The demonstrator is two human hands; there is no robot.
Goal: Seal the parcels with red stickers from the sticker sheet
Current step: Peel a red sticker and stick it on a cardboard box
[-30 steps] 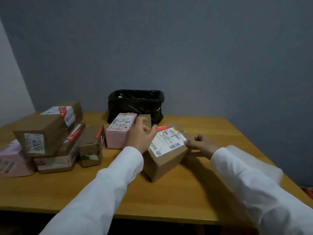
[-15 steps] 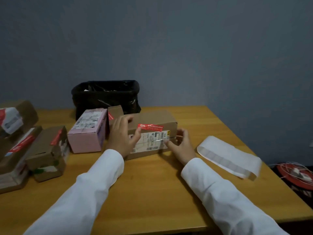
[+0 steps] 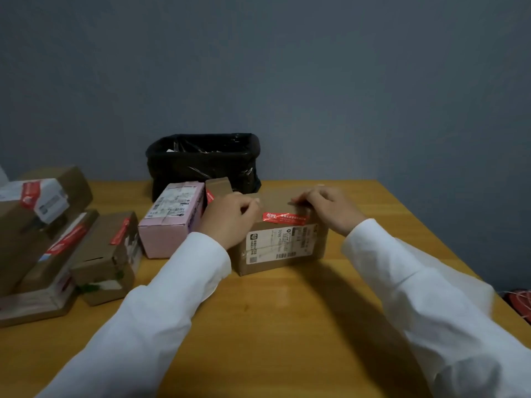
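- L hand (image 3: 230, 216) curled, gripping left end of brown parcel (image 3: 283, 245) on desk (image 3: 287, 326).
- R hand (image 3: 330, 208) fingers bent, pressing parcel top.
- Red sticker (image 3: 284, 218) btwn both grips, along top front edge.

A single head-worn wide-angle view looks forward and slightly down from the near edge of the wooden table (image 3: 287, 326), close above the forearms. It faces the far grey wall (image 3: 287, 67), taking in the tabletop from its left side to its right corner.
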